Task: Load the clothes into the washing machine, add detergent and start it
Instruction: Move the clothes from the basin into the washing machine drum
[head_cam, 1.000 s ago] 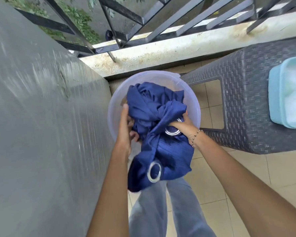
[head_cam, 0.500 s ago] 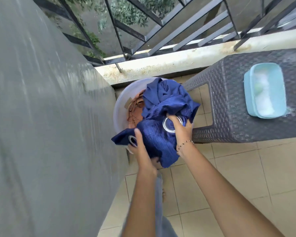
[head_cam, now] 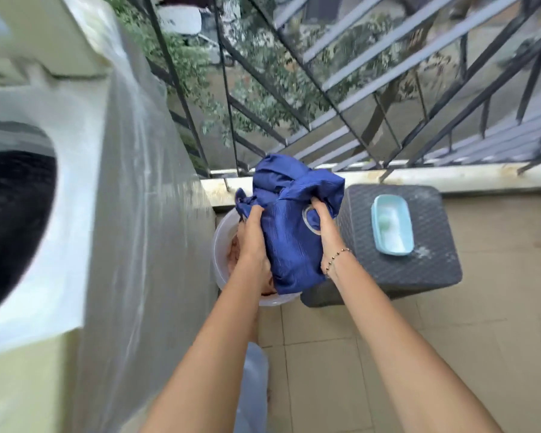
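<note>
A bundled blue cloth with metal eyelet rings hangs above a white plastic tub on the floor. My left hand grips its left side and my right hand grips its right side near a ring. Brownish clothes lie in the tub below, mostly hidden. The top-loading washing machine stands at the left with its dark drum opening uncovered. A light blue container with white detergent powder sits on a dark woven stool to the right.
A metal railing and a concrete ledge close the balcony ahead. Beige floor tiles spread out to the right and near me. My legs in light trousers stand just beside the machine's wall.
Both hands have lifted the blue cloth up out of the tub. The view has risen and swung left, bringing the washing machine's top and drum opening into sight.
</note>
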Motion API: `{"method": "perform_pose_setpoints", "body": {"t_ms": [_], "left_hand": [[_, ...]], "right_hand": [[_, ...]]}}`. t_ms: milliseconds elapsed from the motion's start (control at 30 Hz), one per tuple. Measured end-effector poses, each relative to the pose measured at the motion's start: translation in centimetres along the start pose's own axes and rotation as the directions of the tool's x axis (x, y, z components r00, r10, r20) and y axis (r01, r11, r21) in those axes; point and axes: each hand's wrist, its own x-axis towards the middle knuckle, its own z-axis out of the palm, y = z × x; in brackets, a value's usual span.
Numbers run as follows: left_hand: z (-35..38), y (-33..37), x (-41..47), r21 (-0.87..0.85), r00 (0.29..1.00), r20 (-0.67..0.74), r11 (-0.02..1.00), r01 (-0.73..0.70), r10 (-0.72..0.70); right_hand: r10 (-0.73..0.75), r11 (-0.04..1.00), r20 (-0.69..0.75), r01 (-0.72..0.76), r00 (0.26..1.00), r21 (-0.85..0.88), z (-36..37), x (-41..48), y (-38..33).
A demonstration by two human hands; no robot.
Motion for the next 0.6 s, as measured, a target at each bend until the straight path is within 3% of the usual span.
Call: {"method": "perform_pose_setpoints", "body": {"t_ms": [100, 267, 467, 600], "left_hand": [[1.3, 3.4, -5.1, -0.014, 0.999, 0.012, 0.999, -0.033, 0.033], [2.0, 6.8, -12.1, -0.09, 0.992, 0.075, 0.992, -0.093, 0.1], [2.3, 11.9, -17.9, -0.112, 0.951, 0.179, 0.965, -0.236, 0.253], [0.9, 16.6, -21.9, -0.147, 0.909, 0.244, 0.939, -0.31, 0.338]], "right_hand": [[-0.026, 0.999, 0.051, 0.028, 0.998, -0.034, 1.1, -4.3, -2.9], [-0.204, 0.978, 0.106, 0.208, 0.973, -0.033, 2.3, -8.2, -6.0], [-0.211, 0.973, 0.19, 0.188, 0.959, 0.132, 4.8, -14.0, -8.6], [-0.321, 0.945, 0.284, 0.289, 0.903, 0.15, 8.0, -18.7, -10.9]]}}
